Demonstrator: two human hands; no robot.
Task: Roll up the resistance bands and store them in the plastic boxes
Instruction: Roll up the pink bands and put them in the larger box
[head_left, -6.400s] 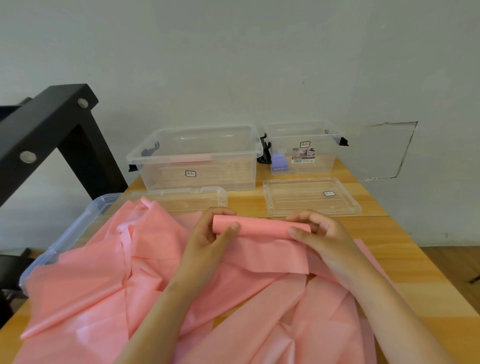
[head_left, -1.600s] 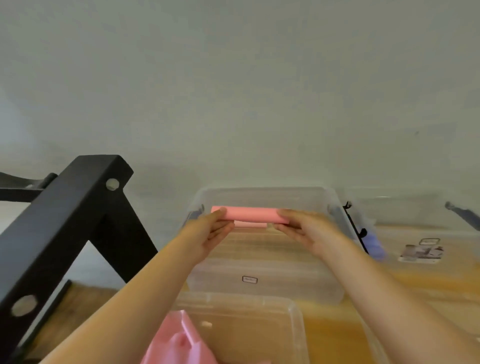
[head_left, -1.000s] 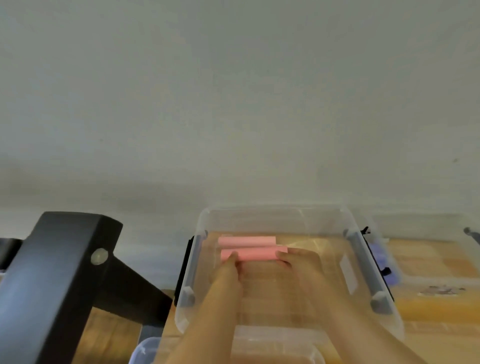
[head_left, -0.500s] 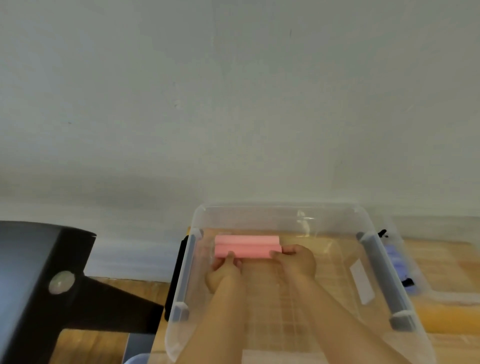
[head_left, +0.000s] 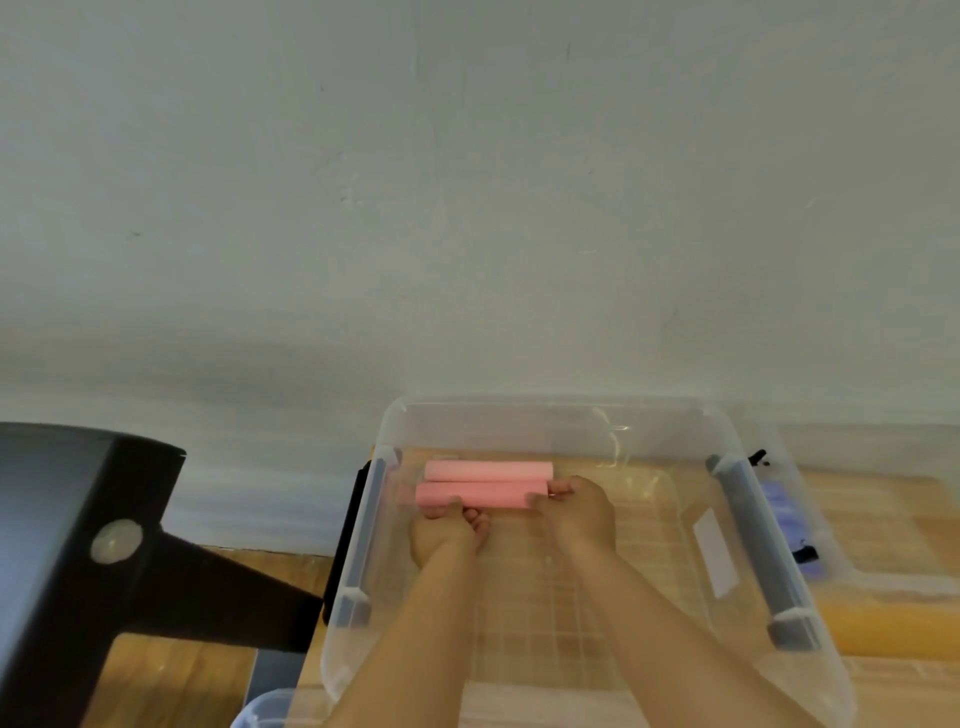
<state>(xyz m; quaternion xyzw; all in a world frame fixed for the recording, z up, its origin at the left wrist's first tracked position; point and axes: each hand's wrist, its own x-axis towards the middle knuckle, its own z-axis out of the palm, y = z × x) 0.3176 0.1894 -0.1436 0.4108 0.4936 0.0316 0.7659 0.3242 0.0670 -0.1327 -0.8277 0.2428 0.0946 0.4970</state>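
The clear plastic box (head_left: 545, 413) is wide open, and two pink rolls lie by its far-left corner, long axes left to right, side by side. The far roll (head_left: 488, 470) lies free. The near roll (head_left: 483, 493) spans both hands: the left hand (head_left: 447, 535) curls on its left end, the right hand (head_left: 579, 512) pinches its right end, forearms reaching in over the near wall.

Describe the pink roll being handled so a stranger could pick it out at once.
Find the big clear plastic box that stands against the wall. In its far left corner lie two pink rolls side by side, a nearer roll and a farther roll. The one meant is the nearer, held at its ends by the left hand and right hand.
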